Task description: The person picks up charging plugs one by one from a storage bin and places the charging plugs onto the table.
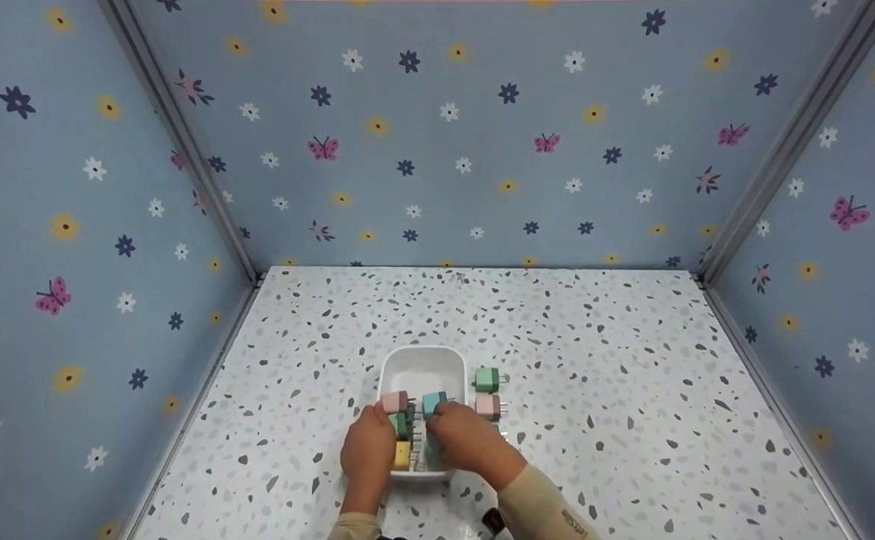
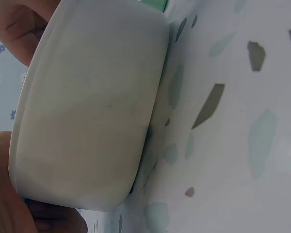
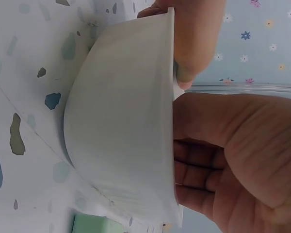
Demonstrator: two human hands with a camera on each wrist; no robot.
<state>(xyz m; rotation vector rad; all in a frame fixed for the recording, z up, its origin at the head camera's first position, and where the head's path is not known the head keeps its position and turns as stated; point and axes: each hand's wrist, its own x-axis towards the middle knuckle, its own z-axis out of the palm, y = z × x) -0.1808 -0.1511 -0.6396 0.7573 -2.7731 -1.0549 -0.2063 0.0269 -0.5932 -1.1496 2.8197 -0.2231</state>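
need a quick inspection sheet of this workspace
Surface: white speckled tabletop
Job's things: white container with pronged blocks inside, among them a yellow block; outside, at its right, a light green block and others
Clutter: dark object near right sleeve, unclear
Hands: left hand grips container's left rim; right hand pinches blue block
Cables: nothing seen
Surroundings: blue flower-patterned walls, grey corner posts

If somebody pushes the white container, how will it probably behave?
The white container would probably keep its shape, since its wall looks smooth and unbent. It seems likelier to slide than roll, being boxy with rounded corners. Its near half may feel heavier, because plugs are gathered there.
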